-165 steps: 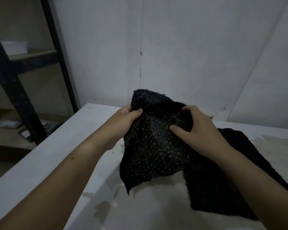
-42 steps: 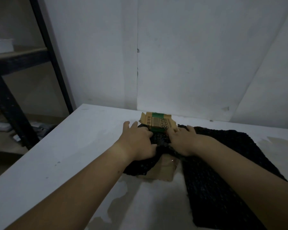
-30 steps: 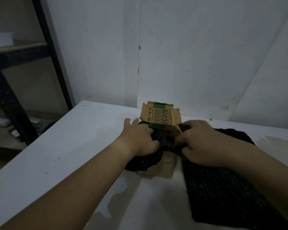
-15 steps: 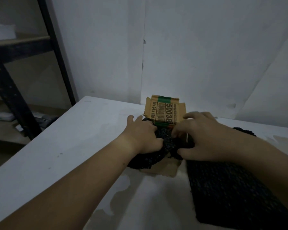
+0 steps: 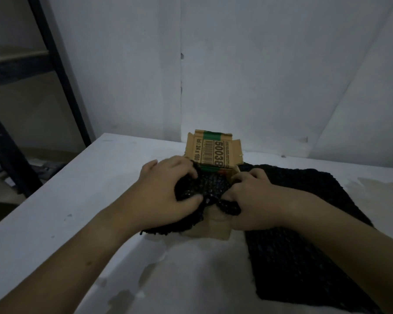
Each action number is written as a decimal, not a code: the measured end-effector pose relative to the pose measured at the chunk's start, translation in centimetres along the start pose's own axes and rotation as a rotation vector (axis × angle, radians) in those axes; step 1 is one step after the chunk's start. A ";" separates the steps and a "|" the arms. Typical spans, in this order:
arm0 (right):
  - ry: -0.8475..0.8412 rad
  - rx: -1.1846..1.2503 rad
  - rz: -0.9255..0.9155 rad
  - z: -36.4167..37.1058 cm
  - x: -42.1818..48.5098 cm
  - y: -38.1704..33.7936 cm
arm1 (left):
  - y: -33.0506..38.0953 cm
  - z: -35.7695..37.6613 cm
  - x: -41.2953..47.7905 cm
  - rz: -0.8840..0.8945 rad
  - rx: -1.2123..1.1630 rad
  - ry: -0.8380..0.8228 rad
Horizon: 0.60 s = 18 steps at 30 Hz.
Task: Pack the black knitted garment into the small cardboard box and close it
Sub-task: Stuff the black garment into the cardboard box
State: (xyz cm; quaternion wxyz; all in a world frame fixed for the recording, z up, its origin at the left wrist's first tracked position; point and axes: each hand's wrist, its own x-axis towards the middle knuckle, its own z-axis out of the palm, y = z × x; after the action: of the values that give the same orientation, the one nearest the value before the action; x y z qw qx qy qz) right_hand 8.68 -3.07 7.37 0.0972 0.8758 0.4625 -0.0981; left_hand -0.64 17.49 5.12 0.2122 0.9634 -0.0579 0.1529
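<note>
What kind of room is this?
Probably a storeroom or packing corner. A dark shelving rack stands at the left, a plain white table meets bare walls, and the left hand and right hand grip a black knitted garment over a small barcode-printed cardboard box.

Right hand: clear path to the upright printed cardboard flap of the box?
Probably yes. The upright printed cardboard flap stands exposed just beyond the right hand, nothing between them. That hand grips the black knitted garment, though, so it must let go first.
</note>
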 end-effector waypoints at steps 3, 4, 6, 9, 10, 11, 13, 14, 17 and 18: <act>0.079 0.054 -0.026 -0.1 -0.8 0.6 | -0.9 0.2 -1.9 0.033 0.058 -0.118; 0.167 0.111 -0.039 -0.3 -1.1 1.0 | -1.2 0.2 -2.1 0.049 0.069 -0.114; 0.360 0.291 -0.053 -1.0 -1.7 1.6 | -1.8 0.0 -1.9 0.091 0.078 -0.068; 0.478 0.435 -0.040 -1.3 -2.0 1.9 | -1.9 -0.1 -1.2 0.105 0.073 -0.012; 0.473 0.425 -0.035 -1.2 -2.1 1.7 | -1.8 0.1 -1.0 0.092 0.055 0.014; 0.453 0.397 -0.038 -0.9 -2.2 1.5 | -1.6 0.3 -0.9 0.072 0.032 0.046; 0.391 0.309 -0.053 0.0 -2.2 1.1 | -1.2 0.6 -0.7 0.038 -0.020 0.101; 0.345 0.251 -0.047 0.5 -2.2 0.9 | -1.0 0.7 -0.6 0.039 -0.036 0.114; 0.185 0.128 0.038 1.0 -1.8 -0.1 | -0.9 0.9 -0.2 0.065 0.008 0.069; 0.154 0.104 0.056 1.0 -1.5 -0.5 | -0.9 1.1 -0.2 0.068 0.032 0.038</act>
State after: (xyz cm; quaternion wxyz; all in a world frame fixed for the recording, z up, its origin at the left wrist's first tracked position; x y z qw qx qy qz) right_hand 7.36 -4.31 6.75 0.0185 0.8971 0.4383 -0.0518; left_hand -0.34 17.82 3.75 0.1923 0.9612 -0.0842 0.1792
